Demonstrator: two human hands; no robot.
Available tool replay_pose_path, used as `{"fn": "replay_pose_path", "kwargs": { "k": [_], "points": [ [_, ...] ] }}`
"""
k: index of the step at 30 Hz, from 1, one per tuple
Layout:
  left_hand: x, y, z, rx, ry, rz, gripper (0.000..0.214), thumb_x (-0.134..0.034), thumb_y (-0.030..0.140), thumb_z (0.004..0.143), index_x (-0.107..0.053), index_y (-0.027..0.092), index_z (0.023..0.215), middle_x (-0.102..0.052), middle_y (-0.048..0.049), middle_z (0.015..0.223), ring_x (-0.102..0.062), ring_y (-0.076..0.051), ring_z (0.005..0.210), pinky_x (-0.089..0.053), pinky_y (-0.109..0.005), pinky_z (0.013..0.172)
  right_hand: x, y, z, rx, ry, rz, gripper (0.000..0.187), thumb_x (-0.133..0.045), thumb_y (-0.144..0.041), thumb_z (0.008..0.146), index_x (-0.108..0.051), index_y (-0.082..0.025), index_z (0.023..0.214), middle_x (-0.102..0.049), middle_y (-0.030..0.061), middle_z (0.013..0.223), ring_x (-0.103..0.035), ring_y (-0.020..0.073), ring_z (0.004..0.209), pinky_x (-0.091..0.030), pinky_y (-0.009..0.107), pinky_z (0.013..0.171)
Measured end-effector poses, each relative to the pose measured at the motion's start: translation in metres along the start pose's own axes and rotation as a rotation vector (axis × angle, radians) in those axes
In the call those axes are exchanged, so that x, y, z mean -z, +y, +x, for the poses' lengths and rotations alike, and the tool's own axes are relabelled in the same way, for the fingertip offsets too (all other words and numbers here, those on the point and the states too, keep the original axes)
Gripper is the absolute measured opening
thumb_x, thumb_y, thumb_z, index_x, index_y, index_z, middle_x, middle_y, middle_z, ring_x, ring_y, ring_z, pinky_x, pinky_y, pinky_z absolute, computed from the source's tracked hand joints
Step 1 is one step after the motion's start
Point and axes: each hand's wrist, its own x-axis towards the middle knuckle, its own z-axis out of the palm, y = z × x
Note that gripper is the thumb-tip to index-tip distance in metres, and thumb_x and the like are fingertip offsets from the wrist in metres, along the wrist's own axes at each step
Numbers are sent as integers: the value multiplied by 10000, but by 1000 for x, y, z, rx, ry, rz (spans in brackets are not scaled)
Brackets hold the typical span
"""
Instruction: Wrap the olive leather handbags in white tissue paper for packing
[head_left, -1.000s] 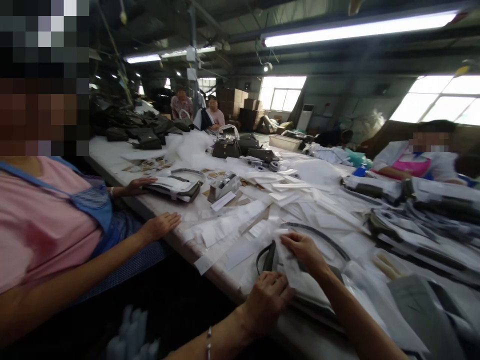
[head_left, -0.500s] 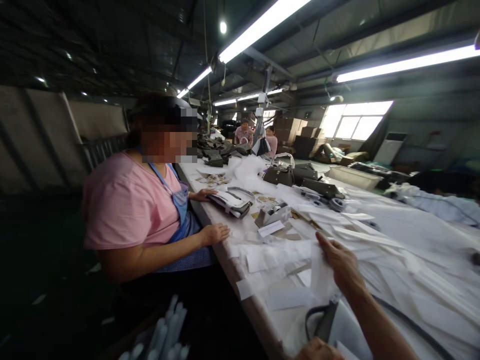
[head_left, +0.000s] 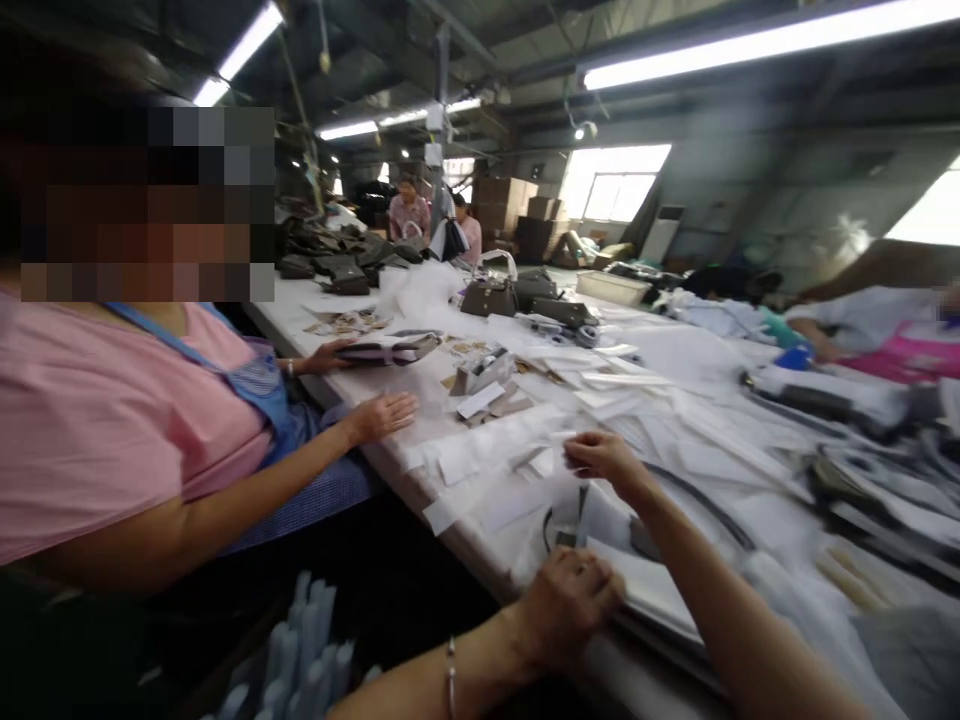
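Observation:
A dark grey handbag lies at the near table edge, with white paper over it and a dark strap curving behind. My left hand is closed at the bag's left end, fingers curled over its edge. Above and beyond the bag, my right hand is closed in a pinch. A thin white paper strip seems to be at its fingertips, blurred against the white papers below. Part of the bag is hidden by my right forearm.
To the left sits a co-worker in a pink top, hands by another bag. A small grey box and loose papers lie ahead. Finished-looking dark handbags stand farther back. More bag parts lie right, near another person.
The view has swung right and my left hand has come fully into sight on the bag. My right hand remains raised over the papers. The co-worker's hands stay at the table edge.

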Motion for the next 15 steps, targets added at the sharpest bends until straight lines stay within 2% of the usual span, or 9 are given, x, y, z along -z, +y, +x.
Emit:
{"fn": "replay_pose_path", "kwargs": {
  "k": [3,7,11,15],
  "points": [
    [10,-2,3,15,49,-150,258,-407,215,1006,-573,152,1194,-665,-76,1084,-612,-196,1050,-501,-332,891,25,-1,-28,-13,10,73,403,-850,-467,602,-610,-159,703,-694,48,690,-653,148,610,-516,231,541],
    [13,-3,4,25,69,-211,289,-380,226,1016,-566,161,1228,-666,-85,1093,-604,-209,1084,-507,-352,907,42,9,-81,-32,-54,169,467,-856,-522,582,-585,-159,694,-637,0,594,-562,108,485,-468,230,477],
    [12,-4,4,25,116,-213,275,-368,193,1016,-583,146,1183,-677,-91,1077,-622,-211,1064,-514,-354,916,40,31,-132,-112,-33,173,499,-837,-492,604,-654,-155,923,-641,-12,624,-564,122,494,-457,238,461],
    [12,-4,3,40,139,-214,291,-395,156,992,-532,124,1247,-681,-113,1089,-628,-211,1084,-527,-353,922,30,53,-167,-146,62,173,728,-811,-502,607,-555,-181,1209,-592,-64,585,-527,135,454,-421,247,419]
  ]
}}
